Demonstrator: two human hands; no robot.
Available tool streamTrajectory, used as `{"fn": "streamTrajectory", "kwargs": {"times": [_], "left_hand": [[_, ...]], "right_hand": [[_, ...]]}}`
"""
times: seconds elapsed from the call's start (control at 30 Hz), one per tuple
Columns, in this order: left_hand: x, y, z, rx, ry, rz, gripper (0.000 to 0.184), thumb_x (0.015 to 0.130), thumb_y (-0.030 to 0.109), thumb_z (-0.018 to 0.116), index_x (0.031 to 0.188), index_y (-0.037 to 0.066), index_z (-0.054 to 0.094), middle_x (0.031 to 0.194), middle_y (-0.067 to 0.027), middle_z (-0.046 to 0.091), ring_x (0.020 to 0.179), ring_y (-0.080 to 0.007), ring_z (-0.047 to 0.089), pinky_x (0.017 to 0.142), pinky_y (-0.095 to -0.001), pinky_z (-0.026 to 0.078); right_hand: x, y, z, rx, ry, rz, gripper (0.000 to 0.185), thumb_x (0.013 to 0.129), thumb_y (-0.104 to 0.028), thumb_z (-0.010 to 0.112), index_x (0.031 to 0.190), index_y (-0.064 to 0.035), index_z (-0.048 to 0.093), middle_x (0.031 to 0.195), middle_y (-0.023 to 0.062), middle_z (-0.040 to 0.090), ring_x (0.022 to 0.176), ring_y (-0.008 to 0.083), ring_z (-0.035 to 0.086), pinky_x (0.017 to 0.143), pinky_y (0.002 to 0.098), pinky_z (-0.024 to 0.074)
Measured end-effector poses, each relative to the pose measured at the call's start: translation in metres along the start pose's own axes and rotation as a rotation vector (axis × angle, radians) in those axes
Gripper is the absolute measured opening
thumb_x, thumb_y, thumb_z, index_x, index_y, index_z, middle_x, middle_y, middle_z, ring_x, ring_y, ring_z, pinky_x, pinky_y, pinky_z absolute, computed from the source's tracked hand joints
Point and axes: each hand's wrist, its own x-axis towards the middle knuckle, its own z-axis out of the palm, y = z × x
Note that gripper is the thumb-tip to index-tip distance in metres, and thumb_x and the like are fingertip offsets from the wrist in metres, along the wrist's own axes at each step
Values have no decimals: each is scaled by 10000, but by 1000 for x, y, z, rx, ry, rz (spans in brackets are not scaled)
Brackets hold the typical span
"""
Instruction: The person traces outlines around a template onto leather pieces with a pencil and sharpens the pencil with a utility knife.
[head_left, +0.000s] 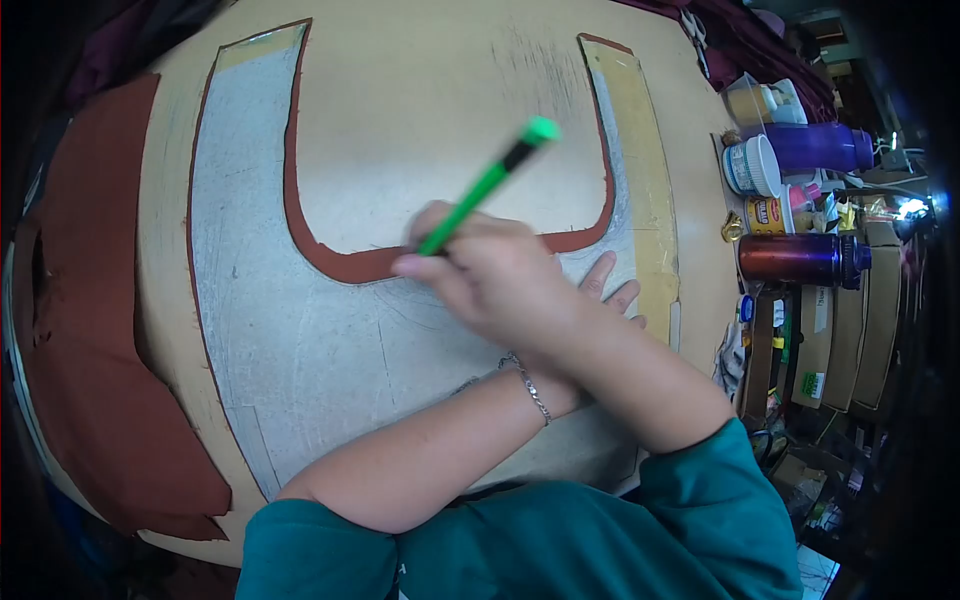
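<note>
**Right hand on green tool at base of U cutout, left hand on template**

Grey U-shaped template (320, 340) sits mid-table, opening toward the table's far edge, near end running under the arms. Reddish-brown underlayer (360, 267) shows beneath it: wide band along the inside of the U, thin line down the outer left side. Bare table (440, 130) shows inside the cutout.

Right hand (485, 268) pinches the green pen-like tool (480, 205) between thumb and fingers, top end leaning toward the table's far right corner. Thumb tip is over the brown band at the bottom of the U. Tool's working tip hidden by the hand; some blur, so can't tell if it touches.

Left hand (622, 296) lies on the template's right side, fingers slightly spread; palm hidden under the right forearm. Arms crossed, right over left. Chain bracelet (535, 392) on left wrist.

Yellow tape (655, 200) covers the template's right arm. Separate reddish-brown piece (95, 300) along the table's left edge. At the right edge: purple bottle (805, 148), white tub (745, 166), dark metallic bottle (785, 260).
</note>
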Motion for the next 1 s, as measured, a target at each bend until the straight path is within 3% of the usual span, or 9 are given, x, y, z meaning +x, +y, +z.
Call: {"fn": "streamTrajectory", "kwargs": {"times": [0.07, 0.2, 0.3, 0.37, 0.4, 0.47, 0.57, 0.7, 1.0], "left_hand": [[-7, -3, -16, 107, 14, 24, 787, 693, 514, 592, 1345, 196, 287, 1412, -78, 249, 1325, -296, 131, 1009, -624, 48], [6, 13, -56, -3, -449, -63, 698, 718, 489, 578, 1309, 190, 358, 1359, -92, 325, 1289, -308, 219, 1024, -580, 68], [-1, 11, -36, 98, -183, -12, 649, 750, 475, 543, 1310, 204, 358, 1345, -97, 345, 1286, -305, 226, 1038, -542, 101], [1, 4, 0, 44, -139, -42, 620, 836, 526, 372, 1370, 245, 227, 1438, -70, 173, 1308, -304, 161, 1057, -501, 95], [-1, 4, 2, -499, -25, -12, 631, 835, 538, 361, 1375, 245, 214, 1443, -71, 154, 1311, -309, 149, 1058, -503, 90], [1, 3, -1, -734, -44, -1, 653, 819, 558, 373, 1372, 244, 225, 1441, -76, 156, 1316, -312, 135, 1055, -516, 77], [7, 16, -38, 198, -348, -59, 685, 774, 579, 444, 1350, 236, 301, 1418, -90, 222, 1322, -306, 129, 1043, -549, 53], [2, 16, -40, 118, -243, -33, 668, 716, 555, 559, 1298, 274, 391, 1401, -33, 255, 1335, -275, 88, 971, -661, 50], [4, 18, -42, 120, -246, -37, 652, 713, 530, 587, 1288, 278, 407, 1414, -5, 235, 1338, -263, 62, 954, -669, 100]], "right_hand": [[6, -2, 7, 39, 0, -111, 105, 822, -120, 579, 803, -17, 577, 767, 110, 572, 726, 214, 595, 669, 326, 472], [-29, 14, -64, -25, 55, 316, 93, 810, -85, 580, 807, 8, 567, 744, 99, 574, 696, 183, 579, 635, 292, 456], [-32, 13, -62, -166, 19, 303, 94, 802, -82, 590, 809, 8, 566, 741, 103, 577, 699, 196, 585, 640, 303, 459], [-17, 7, -27, -162, 40, 84, 141, 784, -118, 617, 787, 8, 554, 745, 142, 563, 691, 287, 575, 634, 328, 460], [-7, -1, -15, -68, 50, 10, 156, 782, -137, 620, 776, 2, 549, 756, 154, 563, 692, 307, 572, 626, 339, 460], [-1, 2, -9, -43, 59, -26, 168, 791, -142, 618, 812, 1, 532, 746, 150, 564, 687, 296, 581, 619, 342, 466], [-24, 12, -46, -57, 22, 314, 187, 820, -169, 573, 851, 11, 529, 739, 184, 587, 718, 312, 604, 670, 368, 474], [-59, 60, -108, 147, 150, 428, 103, 856, -107, 553, 899, -23, 510, 822, 17, 558, 780, 85, 547, 701, 242, 452], [51, 135, -183, 49, 52, 415, 137, 873, -174, 540, 934, -58, 500, 816, 29, 594, 698, 111, 580, 620, 220, 457]]}}
